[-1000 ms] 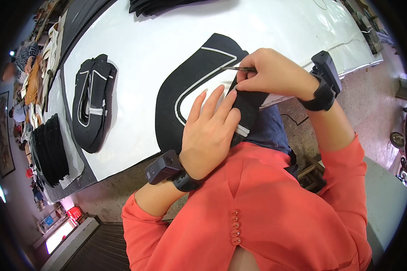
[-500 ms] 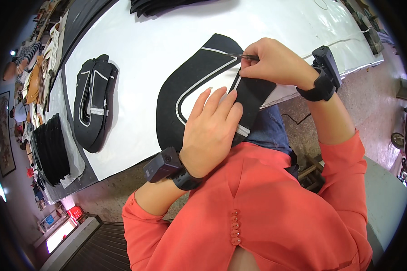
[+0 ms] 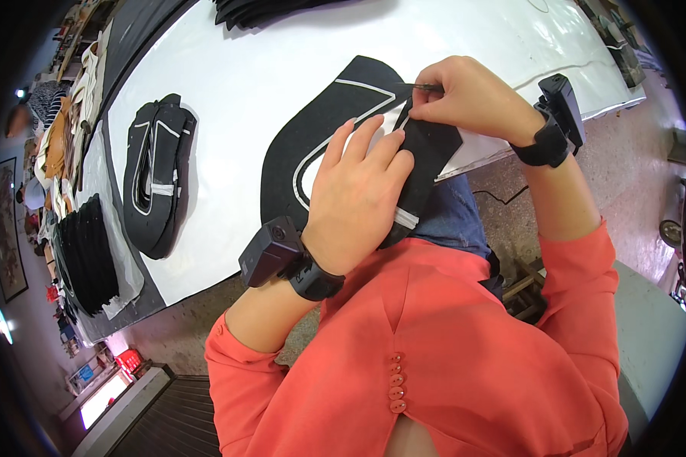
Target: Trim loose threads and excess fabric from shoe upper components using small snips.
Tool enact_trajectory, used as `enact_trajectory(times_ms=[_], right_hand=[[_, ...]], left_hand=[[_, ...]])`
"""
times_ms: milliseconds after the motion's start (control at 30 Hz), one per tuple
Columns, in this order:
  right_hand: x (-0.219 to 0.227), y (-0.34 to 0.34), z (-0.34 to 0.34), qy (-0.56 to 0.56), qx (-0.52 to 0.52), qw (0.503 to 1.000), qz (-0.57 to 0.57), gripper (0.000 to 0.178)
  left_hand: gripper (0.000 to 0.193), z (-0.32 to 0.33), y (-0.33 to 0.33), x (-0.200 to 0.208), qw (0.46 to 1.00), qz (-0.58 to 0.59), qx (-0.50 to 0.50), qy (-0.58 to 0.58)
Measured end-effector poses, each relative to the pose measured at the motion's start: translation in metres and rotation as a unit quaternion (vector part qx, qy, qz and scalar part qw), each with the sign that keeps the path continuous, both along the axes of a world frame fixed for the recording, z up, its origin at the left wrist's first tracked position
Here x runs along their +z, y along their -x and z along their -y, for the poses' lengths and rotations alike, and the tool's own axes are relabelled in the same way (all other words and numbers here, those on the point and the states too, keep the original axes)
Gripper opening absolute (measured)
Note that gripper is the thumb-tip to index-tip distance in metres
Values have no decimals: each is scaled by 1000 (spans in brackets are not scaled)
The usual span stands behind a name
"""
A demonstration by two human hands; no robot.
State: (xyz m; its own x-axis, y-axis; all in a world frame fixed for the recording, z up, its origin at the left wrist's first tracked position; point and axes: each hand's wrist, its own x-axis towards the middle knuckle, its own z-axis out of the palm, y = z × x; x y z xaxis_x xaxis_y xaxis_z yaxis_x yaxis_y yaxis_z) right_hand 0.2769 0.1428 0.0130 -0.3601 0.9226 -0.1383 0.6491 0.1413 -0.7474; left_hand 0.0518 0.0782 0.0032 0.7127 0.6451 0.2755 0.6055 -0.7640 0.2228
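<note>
On the white tabletop lies a flat black U-shaped piece (image 3: 286, 156), which looks like a shoe upper, with white tape along its inner edge. My left hand (image 3: 358, 194) rests on it with the fingers stretched out and slightly apart, fingertips near the inner opening. At the far right side of the piece, my right hand (image 3: 453, 99) is closed around a thin dark pointed metal tool (image 3: 427, 87); whether it is scissors or tweezers I cannot tell. Its thumb and finger meet at the taped inner edge. A short white strip (image 3: 406, 218) crosses the near end.
A stack of similar black taped pieces (image 3: 156, 183) stands on the table to the left. More black pieces (image 3: 259, 11) lie at the far edge, and a row of them (image 3: 88, 255) sits at the far left beside clear plastic. A cable (image 3: 503, 199) hangs at the right.
My left hand has slid slightly forward along the black piece. My right hand has shifted a little to the right and turned, with the pointed tool still in it.
</note>
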Motion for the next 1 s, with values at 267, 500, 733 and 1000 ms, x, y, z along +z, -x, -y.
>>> enact_trajectory(times_ms=[267,500,733,1000], right_hand=[[-5,3,-6,-5,-18,999,34,23],[-19,-7,15,-138,-13,990,-14,18],[-10,-15,61,-286,-18,951,116,8],[2,0,94,-315,65,909,264,11]], left_hand=[[25,-12,-5,-8,1000,18,0,6],[26,-17,-5,-11,999,33,-12,19],[29,-19,-2,-12,998,54,-8,40],[39,-20,-6,-11,999,37,-16,25]])
